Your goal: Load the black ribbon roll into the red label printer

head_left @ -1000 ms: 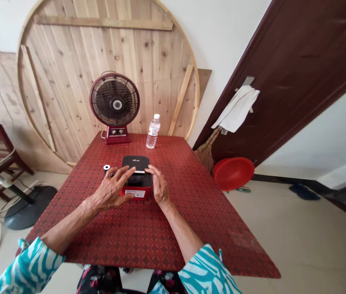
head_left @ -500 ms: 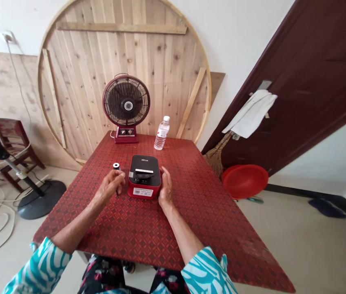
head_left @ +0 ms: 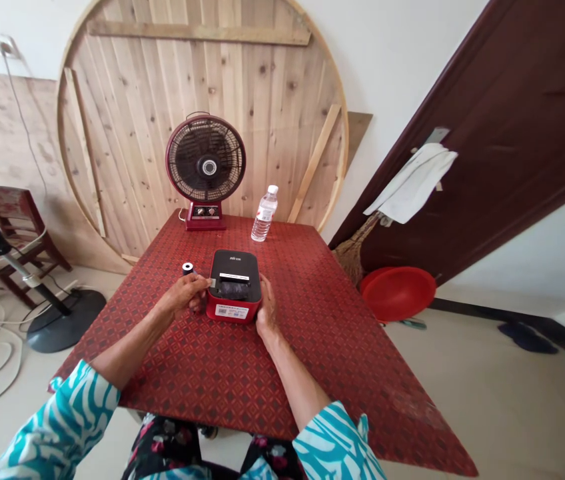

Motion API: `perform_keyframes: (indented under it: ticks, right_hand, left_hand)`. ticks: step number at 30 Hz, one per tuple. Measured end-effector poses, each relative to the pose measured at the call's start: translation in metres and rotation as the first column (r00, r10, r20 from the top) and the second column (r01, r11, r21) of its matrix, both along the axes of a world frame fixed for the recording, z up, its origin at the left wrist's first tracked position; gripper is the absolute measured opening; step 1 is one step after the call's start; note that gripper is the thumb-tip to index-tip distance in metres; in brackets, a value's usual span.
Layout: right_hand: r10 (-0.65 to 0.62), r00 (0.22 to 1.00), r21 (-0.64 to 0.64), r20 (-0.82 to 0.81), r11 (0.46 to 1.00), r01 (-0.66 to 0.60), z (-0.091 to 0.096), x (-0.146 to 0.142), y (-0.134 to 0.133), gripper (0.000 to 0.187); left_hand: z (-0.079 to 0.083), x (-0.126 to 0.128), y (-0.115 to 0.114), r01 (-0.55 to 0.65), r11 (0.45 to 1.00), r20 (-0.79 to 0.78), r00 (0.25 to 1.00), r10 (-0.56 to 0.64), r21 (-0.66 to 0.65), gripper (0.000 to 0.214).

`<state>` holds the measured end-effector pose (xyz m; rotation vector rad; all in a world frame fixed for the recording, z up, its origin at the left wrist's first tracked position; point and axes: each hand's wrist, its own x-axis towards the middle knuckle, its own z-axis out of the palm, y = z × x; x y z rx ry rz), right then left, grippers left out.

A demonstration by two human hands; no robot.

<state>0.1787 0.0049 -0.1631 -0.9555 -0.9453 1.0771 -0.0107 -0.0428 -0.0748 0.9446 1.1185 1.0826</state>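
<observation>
A small red box-shaped device with a black top (head_left: 234,293) sits on the red patterned table (head_left: 282,347). My left hand (head_left: 185,294) rests at the device's left side, fingers curled and pinched against its upper left edge. My right hand (head_left: 266,312) lies flat against the device's right side, fingers together and stretched along it. A small black and white roll (head_left: 187,268) stands on the table just beyond my left hand.
A red table fan (head_left: 205,170) and a clear water bottle (head_left: 264,214) stand at the table's far edge. A round wooden panel leans on the wall behind. A floor fan base (head_left: 60,327) and cables lie left; a red basin (head_left: 397,292) and dark door (head_left: 502,127) right.
My left hand came off the device's top, drew back to its left side with fingers curling, then pinched its upper left edge. My right hand slid down along the right side. The view shifted.
</observation>
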Motion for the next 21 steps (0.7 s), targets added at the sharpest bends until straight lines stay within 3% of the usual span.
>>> perform_keyframes:
  ticks: [7,21]
  right_hand:
    - [0.012,0.999,0.011,-0.037,1.000,-0.011,0.0075,-0.0026,-0.0058,0.042]
    - [0.003,0.999,0.008,-0.046,1.000,-0.003,0.0060,-0.0046,-0.0065,0.042]
  left_hand:
    - [-0.0016,-0.0015,0.0048,0.023,0.995,0.109,0.994,-0.012,-0.094,0.029]
    - [-0.0043,-0.0017,0.0052,-0.005,0.999,0.085,0.996,0.010,-0.054,0.031]
